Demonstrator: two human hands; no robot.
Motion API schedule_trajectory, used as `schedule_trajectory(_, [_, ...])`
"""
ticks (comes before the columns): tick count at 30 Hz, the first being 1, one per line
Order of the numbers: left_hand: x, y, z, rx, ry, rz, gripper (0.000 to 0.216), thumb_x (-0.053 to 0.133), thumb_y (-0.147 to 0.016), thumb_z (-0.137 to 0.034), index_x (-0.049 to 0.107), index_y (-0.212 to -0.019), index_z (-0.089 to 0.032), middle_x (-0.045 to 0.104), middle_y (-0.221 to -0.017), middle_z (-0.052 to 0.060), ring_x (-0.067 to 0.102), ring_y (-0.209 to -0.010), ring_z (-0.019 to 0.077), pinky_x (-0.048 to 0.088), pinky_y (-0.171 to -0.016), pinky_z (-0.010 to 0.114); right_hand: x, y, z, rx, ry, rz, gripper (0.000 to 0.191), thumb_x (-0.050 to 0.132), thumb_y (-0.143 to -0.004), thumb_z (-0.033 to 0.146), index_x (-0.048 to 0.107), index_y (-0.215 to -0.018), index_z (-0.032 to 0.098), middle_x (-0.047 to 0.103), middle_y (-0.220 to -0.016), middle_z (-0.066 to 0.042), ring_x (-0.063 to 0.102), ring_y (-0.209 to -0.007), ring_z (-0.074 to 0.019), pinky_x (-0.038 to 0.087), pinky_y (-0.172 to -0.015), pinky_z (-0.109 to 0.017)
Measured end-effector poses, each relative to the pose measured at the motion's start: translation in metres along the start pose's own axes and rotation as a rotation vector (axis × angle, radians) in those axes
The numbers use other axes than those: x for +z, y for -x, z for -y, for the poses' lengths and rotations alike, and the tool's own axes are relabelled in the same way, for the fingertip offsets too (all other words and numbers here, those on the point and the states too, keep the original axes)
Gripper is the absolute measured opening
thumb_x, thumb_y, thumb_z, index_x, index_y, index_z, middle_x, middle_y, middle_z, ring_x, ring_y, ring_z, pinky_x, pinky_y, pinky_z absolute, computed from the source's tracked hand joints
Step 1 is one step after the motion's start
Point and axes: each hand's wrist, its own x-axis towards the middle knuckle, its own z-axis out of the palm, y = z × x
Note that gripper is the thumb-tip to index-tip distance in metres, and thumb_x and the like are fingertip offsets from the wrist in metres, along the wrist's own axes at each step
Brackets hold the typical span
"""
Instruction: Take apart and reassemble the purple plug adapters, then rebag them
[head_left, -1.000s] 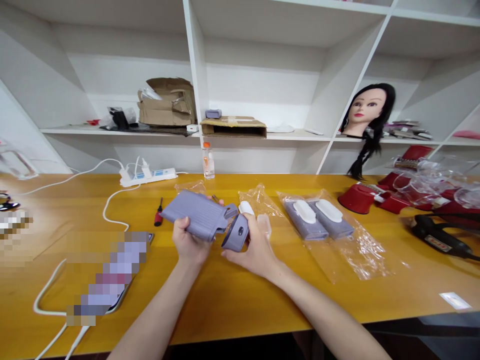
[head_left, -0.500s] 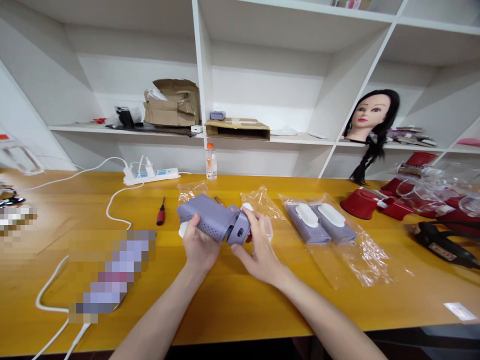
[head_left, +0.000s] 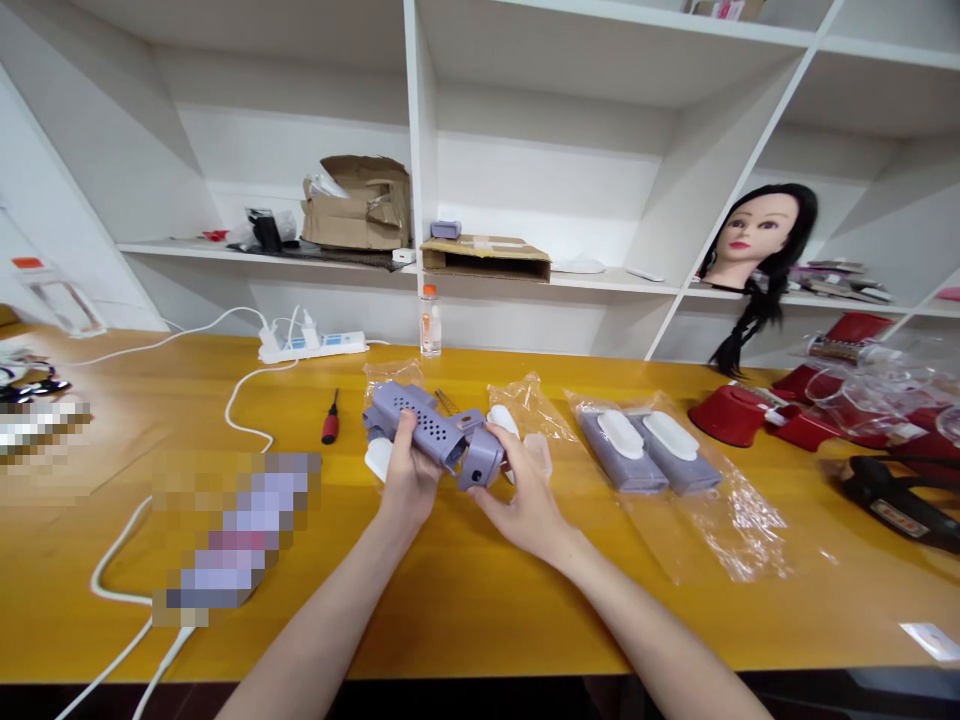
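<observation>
Head view: the white plastic power strip point(head_left: 319, 347) sits behind the red-handled screwdriver point(head_left: 331, 425), so I'll use that screwdriver as the landmark. Just right of it, the left hand point(head_left: 411, 484) is wrapped around a purple plastic housing with a hole-dotted side point(head_left: 436, 430), thumb on top. A bit further right of the screwdriver, the right hand point(head_left: 531, 497) grips a short purple end piece with a dark opening point(head_left: 481, 460), angled at the housing's end; can't tell if they're joined. Way right of the screwdriver: two bagged purple blocks point(head_left: 634, 476) with white oval tops point(head_left: 621, 436).
</observation>
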Motion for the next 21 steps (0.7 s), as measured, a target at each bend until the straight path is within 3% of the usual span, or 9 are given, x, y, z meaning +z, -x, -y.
schedule_trajectory(5, [0.0000, 0.0002, -0.0014, 0.053, 0.070, 0.036, 0.042, 0.055, -0.075, -0.044, 0.054, -0.110, -0.020, 0.065, -0.097, 0.006, 0.057, -0.099, 0.0214, 0.046, -0.079, 0.031, 0.0007, 0.0005, 0.0021, -0.070, -0.015, -0.034, 0.068, 0.056, -0.074, 0.017, 0.024, -0.133, 0.026, 0.045, -0.127, -0.010, 0.044, -0.114, -0.0252, 0.041, -0.092, -0.044])
schedule_trajectory(8, [-0.0010, 0.0003, -0.0032, 0.065, 0.099, 0.104, 0.040, 0.056, -0.074, -0.038, 0.054, -0.110, -0.021, 0.065, -0.100, 0.005, 0.058, -0.099, 0.0219, 0.045, -0.079, 0.032, 0.0016, 0.0003, -0.0001, -0.011, -0.082, -0.091, 0.066, 0.059, -0.072, 0.017, 0.030, -0.130, 0.027, 0.048, -0.121, -0.010, 0.047, -0.110, -0.0262, 0.042, -0.089, -0.044])
schedule_trajectory(11, [-0.0023, 0.0001, -0.0027, 0.057, 0.004, 0.094, 0.039, 0.064, -0.068, -0.026, 0.056, -0.106, -0.020, 0.066, -0.094, 0.003, 0.059, -0.093, 0.0194, 0.045, -0.077, 0.029, 0.0041, -0.0008, -0.0034, 0.129, -0.349, -0.111, 0.063, 0.061, -0.071, 0.020, 0.033, -0.127, 0.027, 0.048, -0.117, -0.009, 0.053, -0.101, -0.0235, 0.048, -0.078, -0.038])
schedule_trajectory(15, [-0.0015, 0.0021, -0.0021, 0.095, -0.066, 0.049, 0.037, 0.069, -0.066, -0.026, 0.057, -0.101, -0.019, 0.065, -0.086, 0.002, 0.060, -0.086, 0.0169, 0.046, -0.074, 0.027, 0.0055, -0.0047, -0.0055, 0.234, -0.738, -0.060, 0.061, 0.065, -0.070, 0.023, 0.034, -0.122, 0.028, 0.049, -0.112, -0.007, 0.055, -0.095, -0.0197, 0.049, -0.069, -0.030])
schedule_trajectory(21, [0.0008, 0.0059, -0.0030, 0.171, -0.046, 0.060, 0.047, 0.071, -0.063, -0.022, 0.052, -0.106, -0.024, 0.063, -0.095, 0.002, 0.060, -0.086, 0.0148, 0.047, -0.075, 0.028, 0.0047, -0.0093, -0.0057, 0.295, -0.864, -0.084, 0.061, 0.072, -0.061, 0.022, 0.040, -0.113, 0.029, 0.049, -0.110, -0.003, 0.054, -0.085, -0.0152, 0.048, -0.063, -0.025])
